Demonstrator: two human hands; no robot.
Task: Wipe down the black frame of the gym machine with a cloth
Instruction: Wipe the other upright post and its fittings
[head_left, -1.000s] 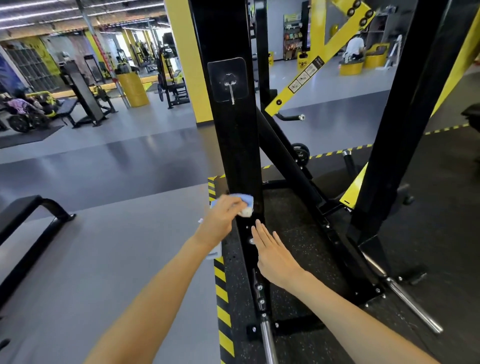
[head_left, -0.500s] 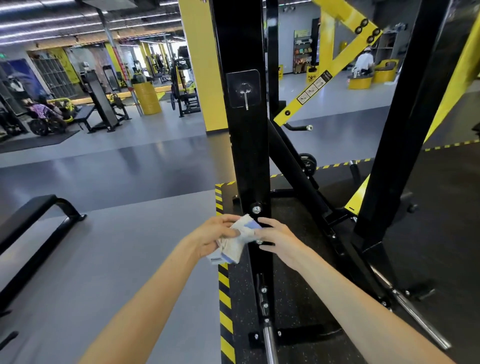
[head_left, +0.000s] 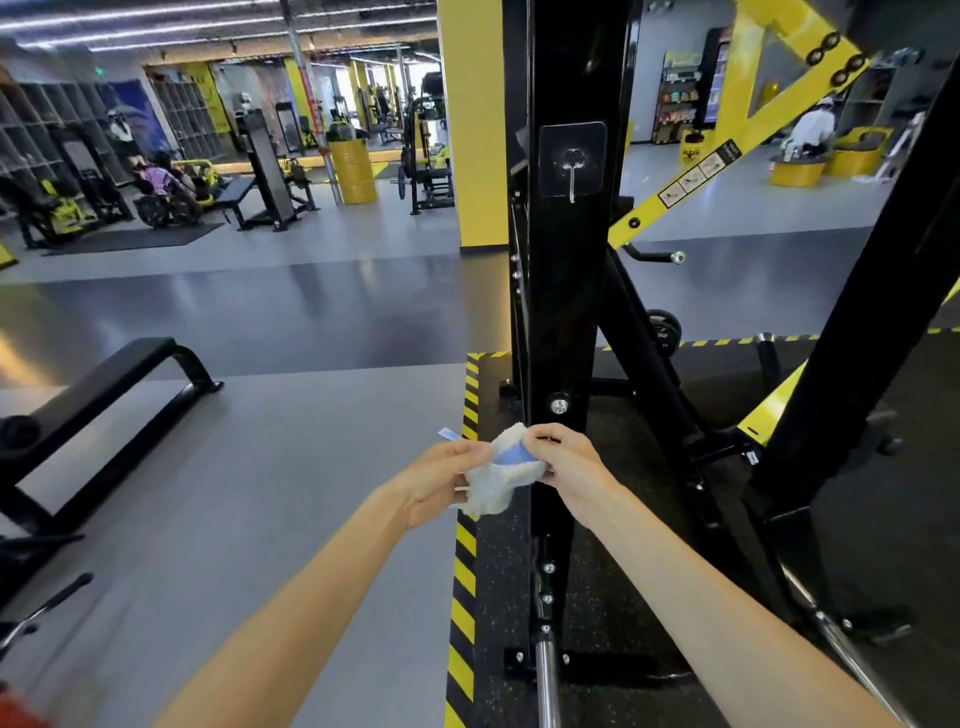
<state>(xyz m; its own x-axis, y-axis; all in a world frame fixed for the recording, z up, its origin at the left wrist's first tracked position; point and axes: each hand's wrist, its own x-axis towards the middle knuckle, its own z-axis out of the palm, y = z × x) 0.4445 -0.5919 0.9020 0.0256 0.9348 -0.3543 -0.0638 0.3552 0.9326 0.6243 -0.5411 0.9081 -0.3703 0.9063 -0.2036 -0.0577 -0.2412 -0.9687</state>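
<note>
A tall black upright post (head_left: 566, 291) of the gym machine frame stands straight ahead, with a clear stick-on hook (head_left: 571, 161) on its face and a bolt lower down. In front of its lower part I hold a crumpled white and blue cloth (head_left: 501, 475) with both hands. My left hand (head_left: 441, 478) grips the cloth's left side. My right hand (head_left: 566, 462) pinches its right side, fingers curled over the blue patch. The cloth is just off the post, at its left edge.
A second black slanted beam (head_left: 862, 332) rises at right, with yellow arms (head_left: 727, 150) behind. Yellow-black hazard tape (head_left: 465, 566) edges the dark rubber mat. A black bench (head_left: 104, 395) sits at left. A chrome bar (head_left: 545, 680) sticks out at the post's base.
My left hand lifted the cloth off the post. My right hand, flat against the post a second ago, came over and took hold of the cloth. The view tilted up slightly.
</note>
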